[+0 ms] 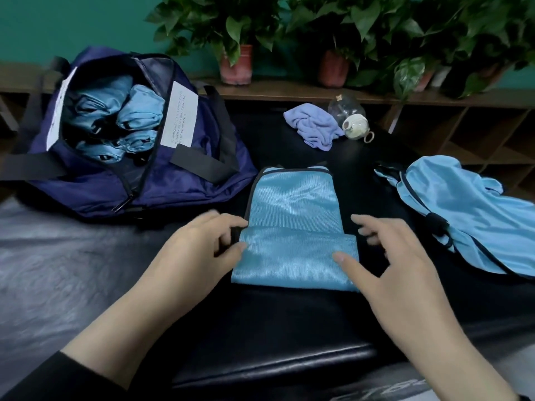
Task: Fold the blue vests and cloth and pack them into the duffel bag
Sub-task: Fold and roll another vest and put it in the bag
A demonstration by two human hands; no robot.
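A light blue vest with black trim lies flat on the dark padded table, its near end folded up into a band. My left hand pinches the band's left edge. My right hand hovers at the band's right edge, fingers spread, thumb touching the fabric. A navy duffel bag sits open at the back left with several rolled blue vests inside. Another blue vest lies unfolded at the right. A crumpled lilac cloth rests at the back.
A clear glass teapot lies on its side beside the lilac cloth. Potted plants stand on a wooden shelf behind the table. Grey plastic sheeting covers the left part of the surface.
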